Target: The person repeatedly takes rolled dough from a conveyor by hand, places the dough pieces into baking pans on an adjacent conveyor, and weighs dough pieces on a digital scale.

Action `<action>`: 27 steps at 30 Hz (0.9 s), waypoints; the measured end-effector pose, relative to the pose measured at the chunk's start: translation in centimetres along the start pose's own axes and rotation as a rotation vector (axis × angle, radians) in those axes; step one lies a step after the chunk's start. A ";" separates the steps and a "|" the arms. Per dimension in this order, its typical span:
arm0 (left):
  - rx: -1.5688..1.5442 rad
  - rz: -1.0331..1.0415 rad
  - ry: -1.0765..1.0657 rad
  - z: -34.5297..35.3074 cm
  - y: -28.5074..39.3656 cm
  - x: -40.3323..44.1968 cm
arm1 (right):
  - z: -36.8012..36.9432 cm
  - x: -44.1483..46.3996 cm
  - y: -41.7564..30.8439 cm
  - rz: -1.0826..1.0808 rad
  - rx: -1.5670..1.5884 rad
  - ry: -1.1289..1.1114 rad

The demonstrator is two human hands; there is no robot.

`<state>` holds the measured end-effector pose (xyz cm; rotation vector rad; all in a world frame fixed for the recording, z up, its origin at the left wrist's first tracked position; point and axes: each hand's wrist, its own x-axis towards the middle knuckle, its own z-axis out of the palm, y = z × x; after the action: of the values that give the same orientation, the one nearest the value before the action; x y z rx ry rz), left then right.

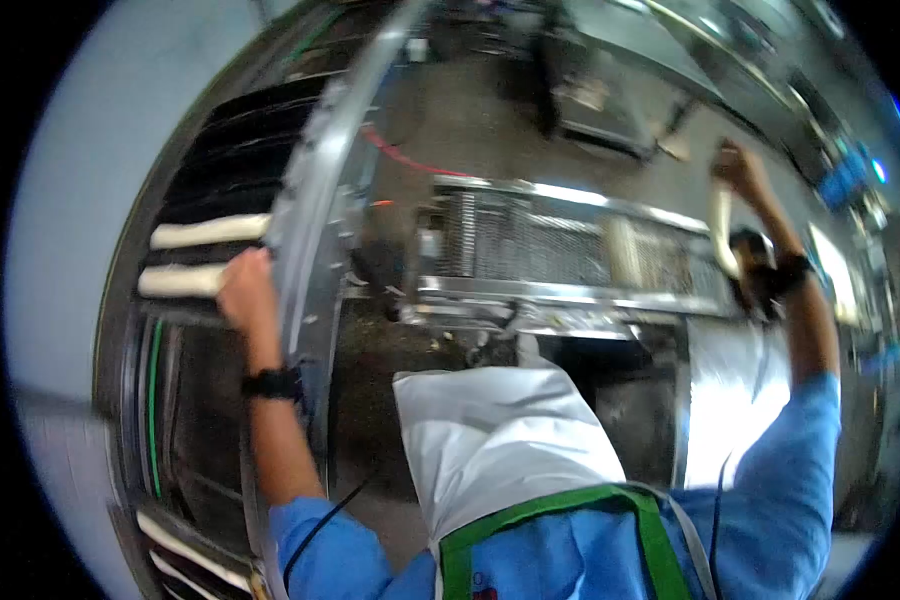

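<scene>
Ana: Where are the dough strips?

Ben: One long dough strip [722, 222] hangs down from the right hand [738, 168], out on the far right. Its fingers are curled shut around the top. Another pale strip [181, 281] lies on the left, and the left hand [244, 287] is at its near end.

Ana: Does the left hand pinch it?

Ben: The fingers are bent in, but the picture is blurry, so I cannot tell if they squeeze it.

Ana: How can the person do this well?

Ben: The dough looks soft, so it may stretch or tear. A light hold seems best, with the strip kept straight. Two spread-out arms are hard to watch at once, so looking at each hand in turn should help.

Ana: What else is around?

Ben: A second strip [210, 232] lies just beside the left one, on the black tray [240, 150]. Bumping it would be easy.

Ana: What is in the way?

Ben: A shiny metal rail [320, 190] runs between the tray and the mesh belt [545, 245]. A red cord [410, 160] curves near the belt, and a cart [600, 125] stands farther back.
</scene>
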<state>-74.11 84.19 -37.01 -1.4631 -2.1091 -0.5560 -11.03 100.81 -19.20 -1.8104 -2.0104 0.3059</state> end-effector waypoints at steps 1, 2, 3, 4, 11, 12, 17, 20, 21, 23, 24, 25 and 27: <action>-0.005 -0.082 -0.075 -0.8 0.9 0.2 | -2.6 1.4 -2.8 0.112 0.248 0.041; 0.002 -0.146 -0.132 -1.4 1.2 0.4 | -4.1 3.3 -5.7 0.049 0.201 0.063; -0.001 -0.200 -0.181 -2.3 1.6 0.2 | -4.9 2.1 -9.9 -0.085 0.313 0.118; -0.024 -0.249 -0.199 -2.1 1.3 0.1 | -5.8 3.5 -12.7 -0.103 0.347 0.142; 0.029 -0.197 -0.050 -3.5 1.6 -0.6 | 0.9 9.5 -30.0 -0.811 0.589 -0.119; 0.015 -0.184 -0.036 -3.4 1.4 -0.7 | 3.6 10.9 -32.1 -0.683 0.853 -0.278; 0.028 -0.145 -0.009 -3.5 0.9 -1.0 | 16.8 4.6 -42.5 -0.401 0.972 -0.392; 0.024 -0.150 0.007 -3.4 0.2 -1.5 | 19.9 2.7 -41.3 -0.326 0.928 -0.455; 0.013 -0.140 -0.006 -3.4 0.1 -1.6 | 20.4 3.3 -39.1 -0.463 0.746 -0.461; 0.054 -0.138 -0.070 -3.6 -0.1 -1.7 | 21.8 4.3 -34.1 -0.349 0.710 -0.640; 0.072 -0.131 -0.056 -3.4 0.0 -1.9 | 22.7 4.7 -30.1 -0.332 0.708 -0.656; 0.115 -0.134 -0.103 -3.8 0.2 -1.7 | 23.3 4.7 -26.2 -0.307 0.701 -0.663; 0.194 -0.095 -0.144 -3.1 -0.4 -1.7 | 22.5 3.4 -18.8 -0.266 0.235 -0.786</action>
<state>-73.44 80.94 -35.64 -1.3349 -2.2821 -0.2767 -38.09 104.27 -30.61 -1.3555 -2.5310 1.2648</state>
